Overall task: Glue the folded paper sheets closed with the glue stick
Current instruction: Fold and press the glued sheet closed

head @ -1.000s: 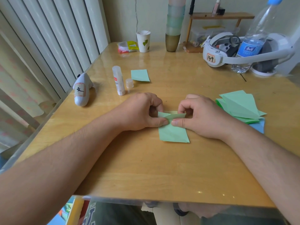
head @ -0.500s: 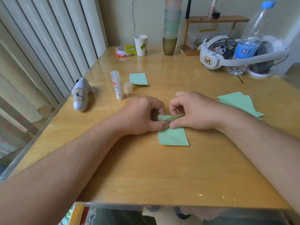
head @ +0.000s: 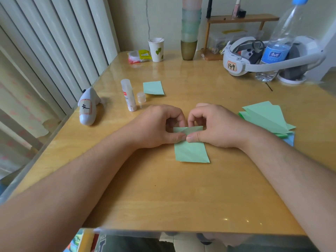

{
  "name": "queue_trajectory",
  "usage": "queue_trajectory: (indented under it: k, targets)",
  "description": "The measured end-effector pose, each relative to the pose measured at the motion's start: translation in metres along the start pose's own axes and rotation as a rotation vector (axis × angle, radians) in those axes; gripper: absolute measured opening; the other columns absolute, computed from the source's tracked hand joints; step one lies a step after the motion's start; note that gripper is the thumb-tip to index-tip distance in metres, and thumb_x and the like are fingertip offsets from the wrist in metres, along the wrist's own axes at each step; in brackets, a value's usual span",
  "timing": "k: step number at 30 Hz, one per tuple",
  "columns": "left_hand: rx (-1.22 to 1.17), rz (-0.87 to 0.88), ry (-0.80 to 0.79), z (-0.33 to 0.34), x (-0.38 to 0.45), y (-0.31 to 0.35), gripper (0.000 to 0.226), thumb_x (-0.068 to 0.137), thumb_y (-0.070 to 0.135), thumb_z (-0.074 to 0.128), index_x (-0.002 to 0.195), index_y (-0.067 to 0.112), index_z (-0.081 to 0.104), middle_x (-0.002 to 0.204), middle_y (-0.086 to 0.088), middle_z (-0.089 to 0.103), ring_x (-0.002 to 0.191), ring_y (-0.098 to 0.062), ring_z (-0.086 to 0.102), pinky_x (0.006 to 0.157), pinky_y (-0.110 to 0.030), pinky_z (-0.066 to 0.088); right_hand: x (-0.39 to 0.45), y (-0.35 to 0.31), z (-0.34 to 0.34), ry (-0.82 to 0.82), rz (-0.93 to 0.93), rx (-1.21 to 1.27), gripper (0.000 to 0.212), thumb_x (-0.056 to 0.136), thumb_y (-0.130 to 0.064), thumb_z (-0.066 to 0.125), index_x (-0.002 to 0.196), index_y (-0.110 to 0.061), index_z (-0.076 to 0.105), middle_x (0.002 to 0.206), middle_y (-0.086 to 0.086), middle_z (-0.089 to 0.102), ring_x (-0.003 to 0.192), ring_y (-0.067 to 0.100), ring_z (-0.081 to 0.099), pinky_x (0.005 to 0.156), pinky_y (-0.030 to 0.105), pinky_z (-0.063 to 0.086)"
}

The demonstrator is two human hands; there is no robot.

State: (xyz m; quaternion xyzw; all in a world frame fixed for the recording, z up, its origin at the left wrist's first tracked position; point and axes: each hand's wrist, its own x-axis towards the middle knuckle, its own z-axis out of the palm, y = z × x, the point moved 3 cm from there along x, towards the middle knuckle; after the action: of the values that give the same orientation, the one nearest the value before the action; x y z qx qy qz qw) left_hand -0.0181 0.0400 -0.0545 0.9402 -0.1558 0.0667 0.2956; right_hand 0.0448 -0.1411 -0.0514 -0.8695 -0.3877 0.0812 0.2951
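On the wooden table [head: 181, 188], green folded paper [head: 191, 151]

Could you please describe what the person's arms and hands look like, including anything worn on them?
Both forearms are bare, with no sleeves in view. The left hand and right hand wear no gloves, and no rings, watch or bracelets show. Light hair covers the forearms, and the visible thumbnails are short.

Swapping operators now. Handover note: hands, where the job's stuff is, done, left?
Left hand and right hand: both pressing the top flap of the folded green sheet flat at table centre, thumbs meeting on it.
Glue stick stands uncapped far left, its cap beside it.
Done: one folded sheet set aside behind the cap.
Left: finish pressing this one, then the green stack at right. Whether glue is already under the flap can't be seen.
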Motion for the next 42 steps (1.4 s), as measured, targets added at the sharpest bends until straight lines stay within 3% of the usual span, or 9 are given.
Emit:
queue_trajectory:
  k: [9, 17, 27, 35, 42]
  targets:
    - [-0.007, -0.071, -0.028, -0.005, -0.004, -0.009, 0.02, 0.081, 0.035, 0.088, 0.085, 0.033, 0.069, 0.075, 0.008, 0.061, 0.069, -0.008, 0.054, 0.062, -0.019, 0.044, -0.004, 0.013, -0.008, 0.021, 0.043, -0.004, 0.026, 0.073, -0.041, 0.09, 0.083, -0.04, 0.067, 0.091, -0.006, 0.056, 0.084, 0.019, 0.056, 0.08, 0.042, 0.051]
    - [0.03, -0.032, 0.003, 0.0, 0.001, -0.004, 0.019, 0.083, 0.037, 0.086, 0.086, 0.035, 0.068, 0.074, 0.008, 0.06, 0.069, -0.008, 0.052, 0.059, -0.016, 0.04, 0.002, 0.003, 0.0, 0.048, 0.002, -0.031, 0.023, 0.076, -0.039, 0.089, 0.08, -0.033, 0.067, 0.091, -0.002, 0.057, 0.08, 0.012, 0.052, 0.074, 0.033, 0.047]
    - [0.022, -0.059, 0.008, -0.003, -0.001, -0.01, 0.015, 0.085, 0.036, 0.085, 0.092, 0.038, 0.072, 0.079, 0.004, 0.064, 0.071, -0.006, 0.054, 0.064, -0.021, 0.046, -0.002, 0.012, -0.008, 0.055, 0.043, -0.048, 0.021, 0.078, -0.037, 0.088, 0.079, -0.036, 0.067, 0.094, -0.002, 0.059, 0.084, 0.018, 0.056, 0.079, 0.04, 0.051]
    - [0.04, -0.031, 0.053, 0.001, 0.002, -0.007, 0.014, 0.084, 0.044, 0.083, 0.093, 0.041, 0.073, 0.074, 0.007, 0.06, 0.072, -0.009, 0.054, 0.065, -0.026, 0.048, 0.006, 0.005, 0.0, 0.074, 0.011, -0.08, 0.019, 0.08, -0.041, 0.086, 0.082, -0.032, 0.069, 0.086, -0.005, 0.054, 0.075, 0.008, 0.05, 0.066, 0.028, 0.04]
    - [0.017, -0.075, 0.043, -0.002, 0.0, -0.009, 0.014, 0.086, 0.036, 0.084, 0.09, 0.044, 0.073, 0.08, 0.004, 0.067, 0.079, -0.014, 0.058, 0.072, -0.032, 0.051, -0.001, 0.014, -0.005, 0.091, 0.052, -0.088, 0.018, 0.08, -0.04, 0.086, 0.079, -0.034, 0.069, 0.085, -0.006, 0.052, 0.077, 0.01, 0.051, 0.07, 0.029, 0.044]
